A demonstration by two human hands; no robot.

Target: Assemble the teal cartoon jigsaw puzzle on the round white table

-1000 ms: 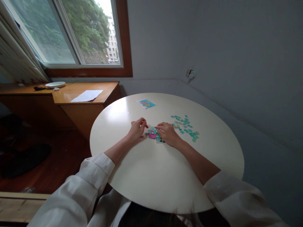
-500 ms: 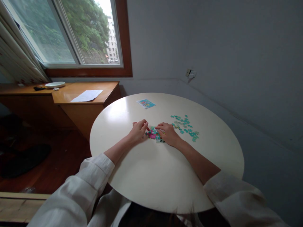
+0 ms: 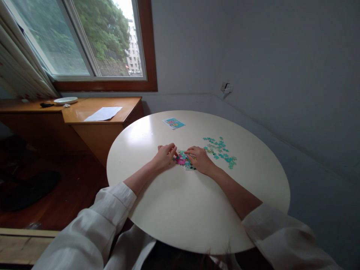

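Looking down through the head camera, I see both hands meeting on a small pink-and-teal patch of joined jigsaw pieces, which lies flat near the middle of the round cream-coloured table.

As far as I can see, the patch's long axis runs left to right, from one hand to the other, but my right hand hides its right end. Its printed side faces up, and the picture on it is too small for me to make out.

My left hand has its fingers bent, the tips bunched at the patch's left edge. I cannot tell whether they pinch a piece or only press on it. The right hand's fingers lie stretched and flat over the patch, pointing left and gripping nothing.

Just right of that hand is a scatter of loose teal jigsaw pieces. It trails from the far left towards the near right.

A small blue printed card lies well apart at the table's far side, and its print is unreadable from here.

Beyond the table, a wooden desk carries a white sheet of paper and a white plate. No brand or legible writing shows anywhere.
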